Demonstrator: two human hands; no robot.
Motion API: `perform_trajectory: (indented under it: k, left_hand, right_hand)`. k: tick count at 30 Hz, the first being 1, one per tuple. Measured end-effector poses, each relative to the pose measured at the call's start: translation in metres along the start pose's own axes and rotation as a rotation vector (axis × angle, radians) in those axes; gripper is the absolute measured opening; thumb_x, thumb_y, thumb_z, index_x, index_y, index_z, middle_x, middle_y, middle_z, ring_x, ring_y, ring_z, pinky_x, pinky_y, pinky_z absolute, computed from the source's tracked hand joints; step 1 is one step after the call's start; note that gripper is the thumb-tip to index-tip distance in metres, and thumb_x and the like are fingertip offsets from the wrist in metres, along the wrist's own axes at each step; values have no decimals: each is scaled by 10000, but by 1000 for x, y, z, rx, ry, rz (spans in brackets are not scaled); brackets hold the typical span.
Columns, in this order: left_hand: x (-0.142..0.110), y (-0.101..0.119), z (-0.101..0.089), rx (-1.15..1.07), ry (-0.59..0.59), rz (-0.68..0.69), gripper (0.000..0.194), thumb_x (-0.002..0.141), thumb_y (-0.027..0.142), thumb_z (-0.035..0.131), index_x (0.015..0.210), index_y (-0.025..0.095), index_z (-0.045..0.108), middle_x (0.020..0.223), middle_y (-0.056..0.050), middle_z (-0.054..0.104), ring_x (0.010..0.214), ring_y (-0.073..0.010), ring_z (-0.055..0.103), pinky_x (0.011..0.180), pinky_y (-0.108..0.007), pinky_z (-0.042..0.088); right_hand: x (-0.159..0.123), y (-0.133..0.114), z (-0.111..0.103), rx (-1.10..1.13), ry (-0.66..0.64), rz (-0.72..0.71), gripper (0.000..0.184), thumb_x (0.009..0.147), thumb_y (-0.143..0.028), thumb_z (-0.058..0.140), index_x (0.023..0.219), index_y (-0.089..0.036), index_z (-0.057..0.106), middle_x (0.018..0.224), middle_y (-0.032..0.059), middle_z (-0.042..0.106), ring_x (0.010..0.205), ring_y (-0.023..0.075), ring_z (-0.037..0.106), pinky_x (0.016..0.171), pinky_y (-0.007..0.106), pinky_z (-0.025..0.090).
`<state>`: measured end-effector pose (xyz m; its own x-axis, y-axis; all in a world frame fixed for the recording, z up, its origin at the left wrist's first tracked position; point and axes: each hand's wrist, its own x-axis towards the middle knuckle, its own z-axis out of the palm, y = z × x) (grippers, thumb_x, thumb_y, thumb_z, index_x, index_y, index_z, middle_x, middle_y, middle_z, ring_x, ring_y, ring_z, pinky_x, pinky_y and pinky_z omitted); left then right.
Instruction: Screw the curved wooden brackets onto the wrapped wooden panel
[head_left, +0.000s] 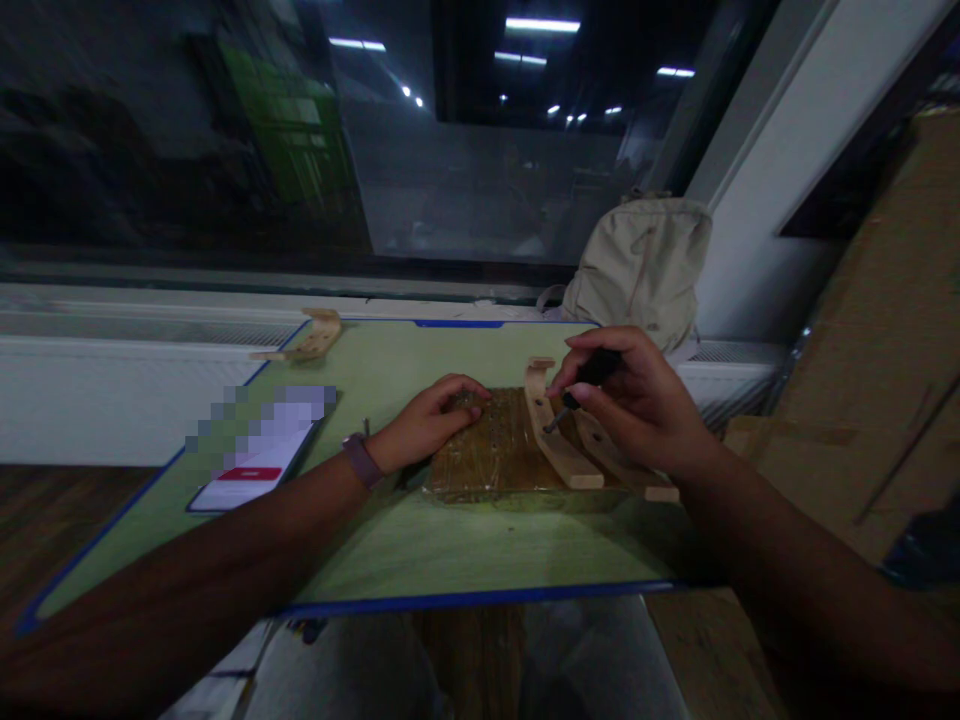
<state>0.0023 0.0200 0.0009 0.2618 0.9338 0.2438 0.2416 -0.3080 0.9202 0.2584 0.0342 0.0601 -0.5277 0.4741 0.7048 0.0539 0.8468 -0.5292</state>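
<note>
My right hand (637, 400) is closed around the black handle of a screwdriver (592, 370). Its shaft slants down to the left, the tip at a curved light wooden piece (551, 435) with dark holes. That piece lies on a brown block (472, 465) in shiny clear wrapping. Beside it, partly behind my right hand, is a second curved wooden piece (611, 450), also with a hole. My left hand (431, 420), thumb and index finger apart, rests on the block's left part. Small dark specks, too small to name, dot the block near its fingertips.
A pale green table (450, 555) with blue edging carries everything. On its left lies a phone (255, 470) with a lit screen; another curved wooden piece (319, 335) sits at the far left corner. Behind stand a beige backpack (645, 265) and a window; cardboard (862, 350) leans at right.
</note>
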Motion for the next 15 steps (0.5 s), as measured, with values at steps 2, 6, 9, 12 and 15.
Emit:
perform_trajectory:
  k: [2,6,9,12,15]
  left_hand:
    - [0,-1,0,-1,1,4,136,858,219,638,988,200,674,1013,-43,677,1009,-227,605,948,-391,466]
    - [0,-2,0,-4,2,6,136,858,204,626,986,199,672,1039,-48,669,1013,-223,602,962,-396,455]
    - [0,-1,0,-5,1,5,137,857,207,624,986,190,668,1027,-49,663,1000,-222,604,963,-401,454]
    - [0,-2,0,-2,3,7,139,856,216,629,987,190,667,1028,-50,659,1011,-226,600,971,-407,448]
    - [1,-3,-1,-1,2,10,145,852,223,635,989,188,667,1039,-54,651,1022,-229,594,979,-410,440]
  right_hand:
    - [-1,4,-1,-131,82,-17,364,896,-289,685,1236,-284,555,907,16,665,821,175,680,739,312,569]
    - [1,1,-7,-258,102,-93,338,914,-363,650,1245,-298,629,1026,63,711,948,240,689,885,439,550]
    - [2,-4,-10,-140,41,-80,337,996,-380,485,1295,-311,624,1150,82,695,1040,250,677,922,464,550]
    - [2,-4,-9,-110,26,-10,379,989,-312,513,1363,-335,565,1182,64,698,1079,236,672,939,441,559]
    - [4,2,-11,-216,45,-21,429,968,-246,553,1388,-331,541,1234,61,691,1161,235,643,1007,442,525]
